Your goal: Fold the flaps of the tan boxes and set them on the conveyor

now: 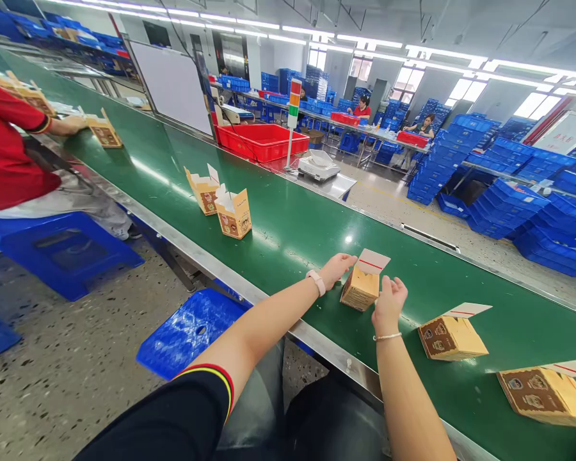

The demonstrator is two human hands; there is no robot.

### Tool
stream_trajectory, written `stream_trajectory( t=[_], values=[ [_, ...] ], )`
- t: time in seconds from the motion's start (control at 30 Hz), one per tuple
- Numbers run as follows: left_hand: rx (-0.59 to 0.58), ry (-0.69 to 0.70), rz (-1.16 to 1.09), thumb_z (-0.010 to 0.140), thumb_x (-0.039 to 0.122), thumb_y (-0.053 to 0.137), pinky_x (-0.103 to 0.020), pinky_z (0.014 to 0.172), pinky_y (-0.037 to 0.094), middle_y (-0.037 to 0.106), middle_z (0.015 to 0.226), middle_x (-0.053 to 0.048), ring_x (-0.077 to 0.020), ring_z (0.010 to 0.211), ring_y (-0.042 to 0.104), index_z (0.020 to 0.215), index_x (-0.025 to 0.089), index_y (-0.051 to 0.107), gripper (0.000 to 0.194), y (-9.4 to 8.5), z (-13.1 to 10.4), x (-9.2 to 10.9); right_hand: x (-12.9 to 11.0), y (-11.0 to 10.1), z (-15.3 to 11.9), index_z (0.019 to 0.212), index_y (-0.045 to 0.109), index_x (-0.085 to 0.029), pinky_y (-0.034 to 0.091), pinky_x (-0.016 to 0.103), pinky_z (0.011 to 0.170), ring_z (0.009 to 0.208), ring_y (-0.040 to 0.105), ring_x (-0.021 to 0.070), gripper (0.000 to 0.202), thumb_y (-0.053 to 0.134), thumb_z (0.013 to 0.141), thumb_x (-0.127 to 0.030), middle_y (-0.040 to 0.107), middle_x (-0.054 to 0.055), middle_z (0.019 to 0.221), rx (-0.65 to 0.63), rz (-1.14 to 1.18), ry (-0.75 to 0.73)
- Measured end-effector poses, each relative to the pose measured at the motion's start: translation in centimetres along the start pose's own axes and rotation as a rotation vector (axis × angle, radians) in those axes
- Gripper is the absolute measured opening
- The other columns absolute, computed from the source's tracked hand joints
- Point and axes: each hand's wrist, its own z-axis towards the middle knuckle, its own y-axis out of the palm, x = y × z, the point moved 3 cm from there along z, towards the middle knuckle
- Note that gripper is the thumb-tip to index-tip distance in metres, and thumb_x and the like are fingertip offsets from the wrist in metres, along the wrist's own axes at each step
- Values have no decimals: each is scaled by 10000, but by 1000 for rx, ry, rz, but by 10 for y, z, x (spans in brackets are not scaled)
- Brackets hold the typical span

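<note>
A small tan and brown carton (361,291) stands on the green conveyor belt between my hands. Its white top flap (373,261), crossed by a red strip, is raised. My left hand (336,269) is at the carton's left side, fingers stretched toward the flap's edge; whether they touch it I cannot tell. Close to the right side is my right hand (390,301), its fingers loosely bent and partly apart. Neither hand visibly grips the carton. Two similar cartons with raised flaps, a nearer one (454,336) and a farther right one (547,392), lie to my right.
Two open-topped cartons (235,216) stand upstream on the belt (288,256). A co-worker's hand (70,125) touches another carton (104,133) at left. Across the belt are a red bin (264,142), a signal light and a scale (319,166). A blue stool (192,333) stands beside me.
</note>
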Motion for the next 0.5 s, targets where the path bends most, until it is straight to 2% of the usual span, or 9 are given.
stream_trajectory(
  t=[0.07,0.1,0.17,0.23,0.33,0.4,0.43,0.5],
  values=[
    [113,59,-5,820,391,582,-307,748,492,664,1073,-98,-202,952,617,937,185,589,237,-15,5,6,-14,-13,-17,1110,378,-196,412,519,970,1190,433,291,494,572,767,-494,433,135,1179,145,-63,-360],
    [162,83,-6,830,389,554,-295,727,487,663,1066,-97,-196,947,617,932,187,583,228,-22,9,9,-23,-14,-30,1133,378,-198,376,546,996,1221,398,299,478,572,787,-465,402,142,1216,149,-104,-554],
    [244,126,-5,825,376,529,-279,695,474,669,1011,-91,-186,912,621,901,183,571,211,-33,15,12,-37,-8,-58,1158,388,-215,349,584,1004,1234,385,316,440,564,809,-418,384,137,1239,36,-194,-904],
    [304,165,2,791,376,543,-273,680,465,672,926,-75,-183,870,622,847,181,562,203,-42,16,12,-45,5,-81,1155,399,-233,379,596,976,1218,409,332,397,545,817,-382,397,129,1230,-116,-278,-1113],
    [347,205,19,707,386,591,-270,663,455,641,751,-41,-185,797,610,722,180,544,211,-52,5,6,-44,16,-98,1154,411,-242,428,575,945,1225,414,334,369,534,811,-299,417,119,1199,-216,-326,-1214],
    [360,203,26,655,396,603,-262,618,442,600,655,-19,-179,724,593,661,179,535,227,-60,-6,2,-38,13,-98,1181,404,-226,434,570,947,1242,404,331,395,523,805,-257,424,131,1209,-186,-333,-1155],
    [403,201,-12,625,402,606,-251,587,431,593,636,-6,-167,679,583,658,181,537,233,-65,-11,2,-35,9,-98,1188,400,-218,435,569,949,1239,414,328,408,522,800,-253,436,138,1207,-165,-329,-1121],
    [455,200,-85,569,387,612,-227,551,411,581,598,17,-140,616,558,647,187,534,229,-72,-20,4,-28,5,-103,1149,419,-213,450,547,945,1192,474,316,401,553,780,-291,492,135,1160,-181,-319,-1073]
  ],
)
